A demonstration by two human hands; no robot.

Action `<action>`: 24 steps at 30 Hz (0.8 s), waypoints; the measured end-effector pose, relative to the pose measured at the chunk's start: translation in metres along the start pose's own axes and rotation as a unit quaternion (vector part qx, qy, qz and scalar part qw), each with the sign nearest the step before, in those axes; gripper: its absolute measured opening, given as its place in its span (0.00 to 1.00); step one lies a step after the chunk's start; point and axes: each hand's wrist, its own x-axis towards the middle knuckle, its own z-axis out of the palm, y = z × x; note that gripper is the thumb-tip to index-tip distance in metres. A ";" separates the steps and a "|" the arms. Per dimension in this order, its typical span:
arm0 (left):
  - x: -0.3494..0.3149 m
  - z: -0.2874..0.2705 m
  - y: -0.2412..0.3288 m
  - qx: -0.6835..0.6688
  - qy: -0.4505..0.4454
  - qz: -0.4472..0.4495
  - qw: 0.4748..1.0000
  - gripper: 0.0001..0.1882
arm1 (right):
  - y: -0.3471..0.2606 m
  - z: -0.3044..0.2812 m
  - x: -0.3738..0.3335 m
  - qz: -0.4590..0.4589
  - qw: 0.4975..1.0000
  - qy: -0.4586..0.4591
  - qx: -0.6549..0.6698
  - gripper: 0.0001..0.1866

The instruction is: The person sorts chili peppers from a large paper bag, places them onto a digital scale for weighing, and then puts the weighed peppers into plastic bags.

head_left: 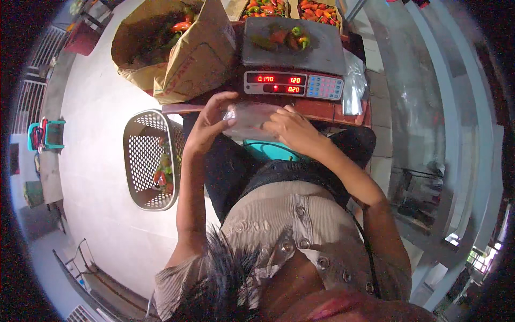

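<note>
Between my hands, in front of the scale and above my lap, stretches a clear plastic bag (248, 121). My left hand (210, 124) pinches its left end between thumb and fingers. At its right end my right hand (295, 130) is closed on the plastic, fingers bent inward. Just beyond stands a digital scale (292, 85) with red lit digits and a keypad. Several chili peppers (289, 40), green and orange-red, lie on its grey pan (328, 52).
Left of the scale stands a large brown paper sack (196, 59) holding peppers. A white slotted basket (129, 170) with some peppers is on the floor. Clear plastic bags (354, 86) hang at the right of the reddish table (188, 107). Boxes of red peppers (320, 13) stand behind.
</note>
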 end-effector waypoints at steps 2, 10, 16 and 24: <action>-0.004 -0.021 -0.012 0.011 -0.057 0.006 0.998 0.13 | 0.008 -0.009 0.009 -0.055 0.987 -0.027 0.146 0.11; 0.003 -0.028 -0.055 0.199 0.045 0.022 0.979 0.14 | 0.109 -0.025 0.121 0.088 0.967 0.232 0.061 0.11; -0.005 -0.010 -0.034 0.165 0.093 0.023 0.982 0.11 | 0.162 0.035 0.222 0.232 0.916 0.128 -0.302 0.14; -0.008 -0.005 -0.036 0.129 0.217 0.035 0.967 0.20 | 0.164 0.039 0.216 0.173 0.941 0.066 -0.282 0.17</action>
